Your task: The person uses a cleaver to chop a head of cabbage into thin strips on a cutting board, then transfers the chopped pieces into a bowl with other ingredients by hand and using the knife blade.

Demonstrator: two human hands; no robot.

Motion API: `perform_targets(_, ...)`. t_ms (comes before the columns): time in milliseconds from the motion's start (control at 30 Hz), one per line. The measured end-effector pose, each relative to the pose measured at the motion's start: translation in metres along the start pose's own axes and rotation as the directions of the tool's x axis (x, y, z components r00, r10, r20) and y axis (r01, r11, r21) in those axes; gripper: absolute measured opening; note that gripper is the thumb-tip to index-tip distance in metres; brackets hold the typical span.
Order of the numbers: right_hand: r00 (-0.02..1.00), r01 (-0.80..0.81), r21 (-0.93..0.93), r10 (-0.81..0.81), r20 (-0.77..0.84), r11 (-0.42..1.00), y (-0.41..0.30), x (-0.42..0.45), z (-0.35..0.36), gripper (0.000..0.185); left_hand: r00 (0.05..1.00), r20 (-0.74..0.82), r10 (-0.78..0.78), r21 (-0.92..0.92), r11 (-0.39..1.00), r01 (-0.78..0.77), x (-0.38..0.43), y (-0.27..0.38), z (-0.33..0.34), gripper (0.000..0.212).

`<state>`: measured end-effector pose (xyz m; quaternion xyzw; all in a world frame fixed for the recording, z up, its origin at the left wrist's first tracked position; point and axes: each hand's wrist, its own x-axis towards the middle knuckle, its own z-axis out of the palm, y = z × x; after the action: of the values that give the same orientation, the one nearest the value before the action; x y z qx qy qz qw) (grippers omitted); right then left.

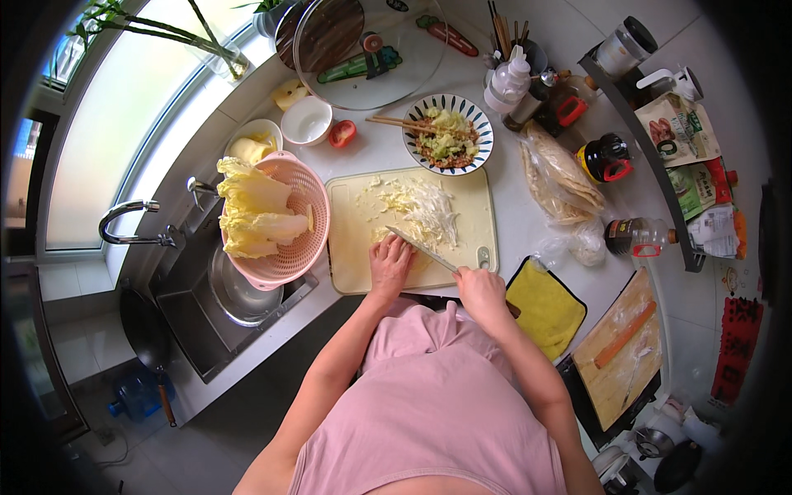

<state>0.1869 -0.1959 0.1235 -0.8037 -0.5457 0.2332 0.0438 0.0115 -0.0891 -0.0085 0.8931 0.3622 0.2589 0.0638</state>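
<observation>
A kitchen knife is gripped by its handle in my right hand, near the right front of a cream cutting board. Its blade slants up and left over the board. Close against the blade, my left hand has its fingers bent and rests on the board, apparently on pale cabbage mostly hidden under it. Finely shredded napa cabbage lies beyond the knife. Left of the board, napa cabbage leaves stand in a pink plastic colander at the sink.
A striped-rim bowl of chopped filling with chopsticks stands behind the board, beside a halved tomato and a white bowl. On the right are a bagged food, a yellow cloth, sauce bottles and a wooden board with a rolling pin.
</observation>
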Motion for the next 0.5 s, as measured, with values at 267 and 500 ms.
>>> perform_targets(267, 0.998, 0.04, 0.109, -0.033, -0.06, 0.993, -0.013, 0.059, 0.052, 0.028, 1.0, 0.022, 0.004, 0.0, 1.0, -0.004, 0.005, 0.001, -0.002, 0.03)
perform_targets(500, 0.991, -0.066, 0.268, 0.094, -0.095, 0.961, -0.005, 0.068, 0.036, 0.037, 0.997, 0.051, 0.066, -0.062, 0.996, -0.063, -0.004, -0.005, -0.002, 0.03)
